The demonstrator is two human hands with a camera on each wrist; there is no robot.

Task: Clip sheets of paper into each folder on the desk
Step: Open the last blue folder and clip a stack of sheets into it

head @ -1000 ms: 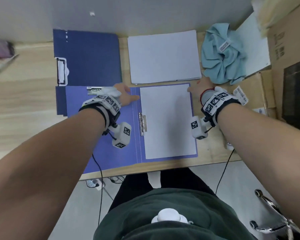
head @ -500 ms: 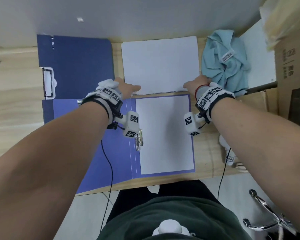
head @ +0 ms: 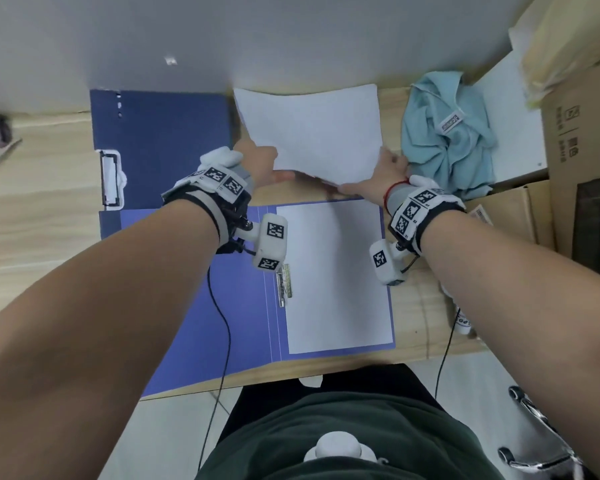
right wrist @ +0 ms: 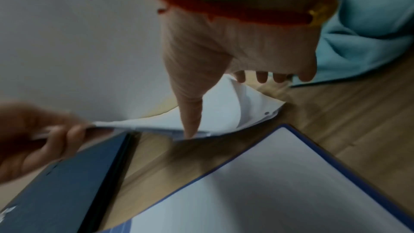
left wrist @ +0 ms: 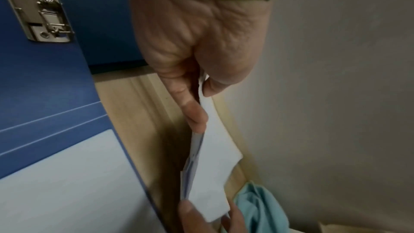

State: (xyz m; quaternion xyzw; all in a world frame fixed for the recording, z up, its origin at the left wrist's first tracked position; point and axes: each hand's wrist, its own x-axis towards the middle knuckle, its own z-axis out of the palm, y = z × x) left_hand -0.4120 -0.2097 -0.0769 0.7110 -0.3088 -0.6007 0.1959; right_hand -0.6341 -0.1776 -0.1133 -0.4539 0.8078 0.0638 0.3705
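A stack of white paper [head: 312,133] hangs tilted above the back of the desk, its near edge raised. My left hand [head: 260,164] pinches its near left corner between thumb and fingers [left wrist: 197,112]. My right hand [head: 385,171] holds the near right corner, thumb [right wrist: 192,121] on top and the other fingers curled underneath. The lifted sheets [right wrist: 224,105] fan apart slightly. An open light-blue folder [head: 222,306] lies in front of me with a white sheet [head: 333,271] beside its metal clip [head: 284,285]. A closed dark-blue folder [head: 160,147] lies at the back left.
A crumpled teal cloth [head: 447,133] lies right of the paper, touching my right hand. Cardboard boxes [head: 582,140] line the right side. The grey wall stands just behind the paper. A white tube [head: 461,320] lies near the desk's right front edge.
Both hands left the open folder's top edge, reached back to the paper stack, took hold of its near corners and lifted it off the desk.
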